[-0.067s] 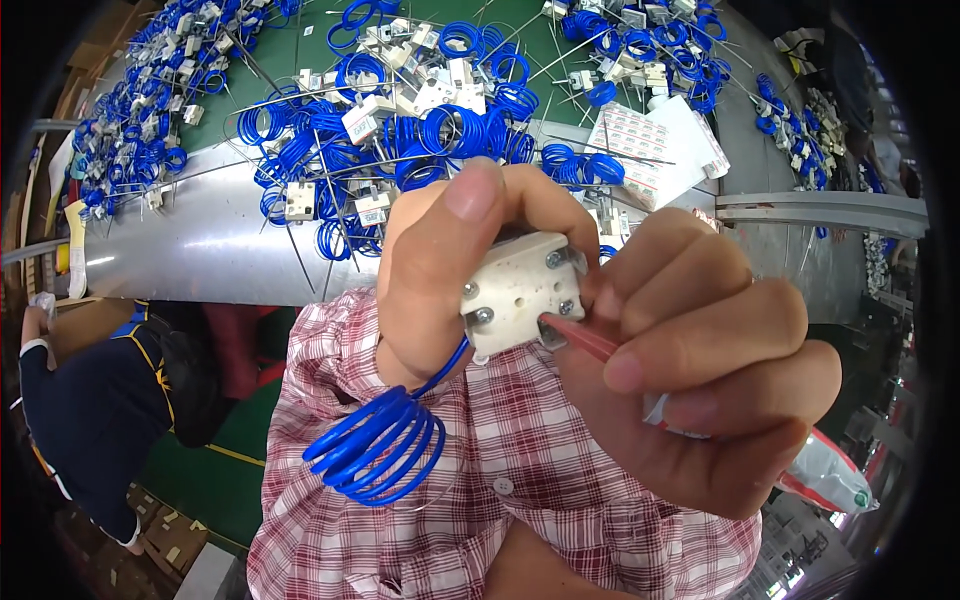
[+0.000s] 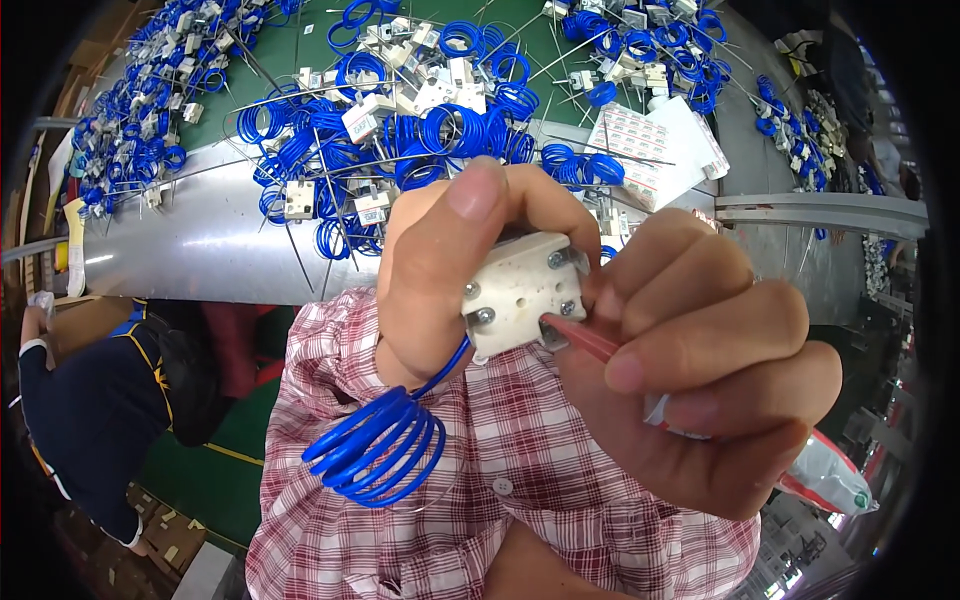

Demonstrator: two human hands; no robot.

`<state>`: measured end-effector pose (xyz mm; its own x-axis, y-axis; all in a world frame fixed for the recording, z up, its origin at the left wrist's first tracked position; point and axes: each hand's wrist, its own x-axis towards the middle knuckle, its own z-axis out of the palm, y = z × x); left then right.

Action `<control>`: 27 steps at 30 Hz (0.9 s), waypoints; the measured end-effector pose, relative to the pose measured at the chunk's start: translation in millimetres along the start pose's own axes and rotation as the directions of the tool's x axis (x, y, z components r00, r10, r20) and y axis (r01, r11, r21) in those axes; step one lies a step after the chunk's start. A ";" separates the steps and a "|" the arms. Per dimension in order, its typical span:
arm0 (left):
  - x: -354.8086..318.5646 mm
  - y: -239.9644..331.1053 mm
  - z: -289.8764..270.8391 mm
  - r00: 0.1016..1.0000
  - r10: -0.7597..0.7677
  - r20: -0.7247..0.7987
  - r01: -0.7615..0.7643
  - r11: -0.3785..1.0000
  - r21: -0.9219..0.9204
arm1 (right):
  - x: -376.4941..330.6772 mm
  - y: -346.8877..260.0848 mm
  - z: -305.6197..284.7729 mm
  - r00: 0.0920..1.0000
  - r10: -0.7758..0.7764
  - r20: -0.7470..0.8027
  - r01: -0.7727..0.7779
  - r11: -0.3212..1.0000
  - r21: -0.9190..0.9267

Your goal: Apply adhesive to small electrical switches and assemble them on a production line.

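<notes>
Left hand (image 2: pixel 430 265): grip clamped on a white terminal block (image 2: pixel 515 300), thumb on the left side, fingers wrapped behind. Block is held up off the counter (image 2: pixel 180 255), overlapping its near edge in view. Face toward camera: four screws near the corners, small hole mid-face. No writing visible on that face.

Blue coil (image 2: pixel 375 445) hangs off the block's lower left on its own lead, well short of the right hand.

Right hand (image 2: pixel 720 365): grip pinched around a red tapered tip (image 2: pixel 588 338), fingers curled. Point is at the block's lower edge, by the lower right screw; can't tell if it actually touches. Red-and-clear squeeze tube (image 2: pixel 825 475) sticks out behind the same hand, greenish end outward. Can't tell if tip and tube are one piece. Print on it: mostly covered.

Labels: label sheet (image 2: pixel 635 145) toward the counter's right edge, rows of small red-and-dark print, plain white sheet (image 2: pixel 682 140) overlapping it. Labelled block (image 2: pixel 372 208) near the counter's near edge has a white sticker, red and dark print, tiny.

Heap of blue coils (image 2: pixel 455 130) with white blocks mid-counter, bigger pile (image 2: pixel 150 115) along the left edge. Co-worker (image 2: pixel 90 390) bent over at far left.
</notes>
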<state>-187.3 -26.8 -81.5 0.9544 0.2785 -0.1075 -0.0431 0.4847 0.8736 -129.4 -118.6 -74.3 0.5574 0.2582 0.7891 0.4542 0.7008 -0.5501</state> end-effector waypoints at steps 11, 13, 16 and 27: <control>0.7 -3.9 -2.8 0.998 0.058 -0.016 -0.058 0.998 0.011 | -1.4 4.4 2.9 1.000 0.012 0.004 -0.011 1.000 -0.017; 1.9 -7.0 -2.8 0.994 0.106 -0.027 -0.105 0.994 0.041 | -0.6 6.6 1.5 0.999 0.013 0.035 -0.013 1.000 -0.011; 3.3 -9.0 -4.0 0.999 0.010 -0.046 -0.013 0.998 -0.062 | -0.2 6.7 1.7 0.999 0.038 0.032 -0.037 0.999 -0.017; 5.2 -5.9 -7.3 0.999 -0.042 0.016 0.044 0.981 -0.191 | 6.6 9.4 -5.4 0.988 0.118 0.096 -0.127 0.988 0.088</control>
<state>-184.2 -22.1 -90.7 0.9600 0.2446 -0.1365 -0.0565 0.6463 0.7610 -117.7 -113.9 -75.7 0.5380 0.4018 0.7410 0.3169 0.7182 -0.6195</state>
